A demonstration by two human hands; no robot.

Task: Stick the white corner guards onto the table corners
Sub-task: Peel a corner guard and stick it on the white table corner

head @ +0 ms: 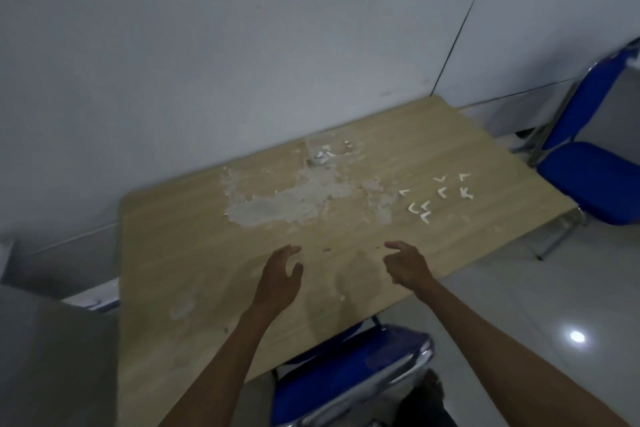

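Both empty, loosely spread hands [280, 274] [405, 263] are being held over the table [173, 270]; corner guards [440, 196] likely await being picked up.

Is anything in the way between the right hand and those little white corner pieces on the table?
Nothing visible blocks it. The right hand hovers empty over bare wood of the table, and the white corner guards lie loose farther back and to its right, with only open tabletop between.
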